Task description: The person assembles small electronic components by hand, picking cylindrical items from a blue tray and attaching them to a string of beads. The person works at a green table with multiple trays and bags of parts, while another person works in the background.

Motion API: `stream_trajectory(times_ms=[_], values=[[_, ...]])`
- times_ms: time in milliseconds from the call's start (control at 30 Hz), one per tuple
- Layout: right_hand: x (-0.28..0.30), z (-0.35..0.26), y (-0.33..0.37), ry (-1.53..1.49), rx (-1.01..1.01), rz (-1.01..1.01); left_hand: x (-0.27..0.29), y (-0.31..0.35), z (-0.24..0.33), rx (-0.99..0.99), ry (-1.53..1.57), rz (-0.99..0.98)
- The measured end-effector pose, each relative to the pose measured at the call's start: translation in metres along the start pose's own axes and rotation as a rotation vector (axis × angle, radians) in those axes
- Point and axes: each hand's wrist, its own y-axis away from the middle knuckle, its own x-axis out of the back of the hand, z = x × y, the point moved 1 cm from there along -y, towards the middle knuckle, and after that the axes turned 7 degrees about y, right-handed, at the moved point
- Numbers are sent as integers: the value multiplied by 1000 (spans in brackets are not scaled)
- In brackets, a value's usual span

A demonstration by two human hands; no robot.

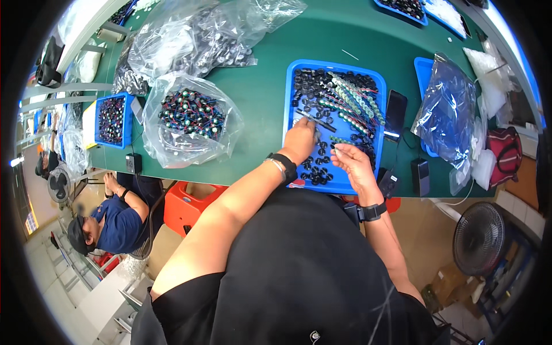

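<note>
A blue tray [381, 86] on the table holds many small round black parts [322, 173] and several strips of small green and white round pieces [359, 99]. A dark pen-like rod [324, 123] lies slanted across the parts. My left hand [301, 141] is over the tray's left half, fingers curled down beside the rod; what they hold, if anything, is hidden. At the tray's lower right, my right hand [355, 165] has thumb and forefinger pinched together near a short green strip [343, 141]. The thing at its fingertips is too small to name.
Left of the tray sits a clear bag [192, 118] of wired parts, with a smaller blue tray [112, 119] beyond. A phone [395, 112] and a silvery plastic bag [445, 109] lie to the right. A fan [478, 238] stands at lower right; another person [118, 221] sits at left.
</note>
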Motion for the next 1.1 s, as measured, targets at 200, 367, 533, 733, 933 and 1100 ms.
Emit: stream_trajectory(times_ms=[200, 367, 533, 733, 933, 1100], values=[[2, -5, 5, -16, -17, 8, -3, -4, 3, -70, 55, 58], [0, -12, 2, 9, 59, -23, 14, 6, 9, 252, 766, -174], [-17, -31, 4, 112, 164, -69, 64, 28, 32, 430, 1168, -367], [-34, -40, 3, 162, 225, -123, 88, 39, 47, 362, 1339, -337], [-40, -43, 2, 123, 224, -125, 88, 45, 37, 432, 1371, -277], [-49, -42, 6, 183, 239, -157, 92, 49, 40, 445, 1403, -242]])
